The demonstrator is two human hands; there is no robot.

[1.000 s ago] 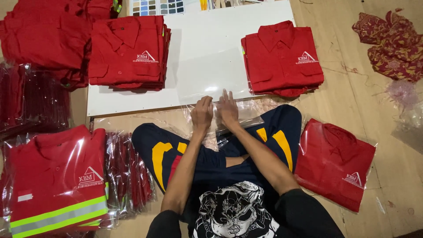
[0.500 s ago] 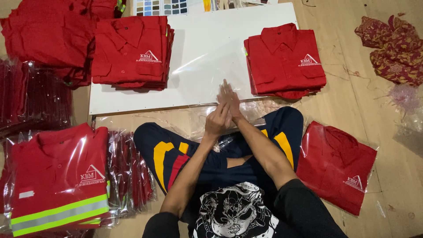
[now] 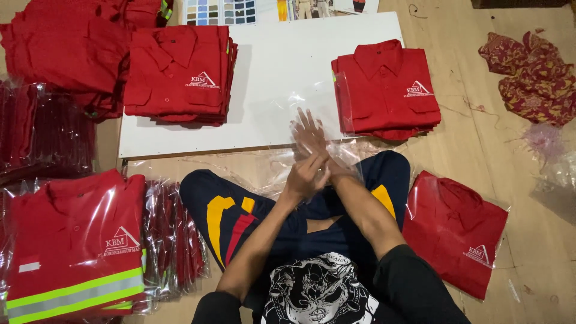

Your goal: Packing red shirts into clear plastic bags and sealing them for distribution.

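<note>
Largest item: white board (image 3: 264,78) lying on the wooden floor (image 3: 468,138), directly beyond the hands. On it, a stack of folded red shirts (image 3: 180,75) far-left of the grip and a second stack (image 3: 387,87) just right of and beyond it, the latter partly behind clear film.

Left of the grip, near the person's knee: bagged red shirt with reflective stripes (image 3: 75,246), with further bagged pieces standing on edge beside it. Right of the grip, past the other knee: one bagged red shirt (image 3: 456,231) lying flat. Far right: patterned cloth (image 3: 531,75), well apart.

Item in hand: clear plastic bag (image 3: 300,114), a thin transparent sheet. It rises from between the hands and extends away from the person over the near edge of the board; its long axis appears to run away from the body, though its edges are hard to trace.

Grip: left hand (image 3: 306,177) and right hand (image 3: 311,137) meet palm to palm, crossed at the wrists, pressed together with the film between them. Right fingers (image 3: 306,120) are spread and extended forward; left fingers are curled against the right palm. The right hand is farther forward, nearer the bag's free end.
</note>
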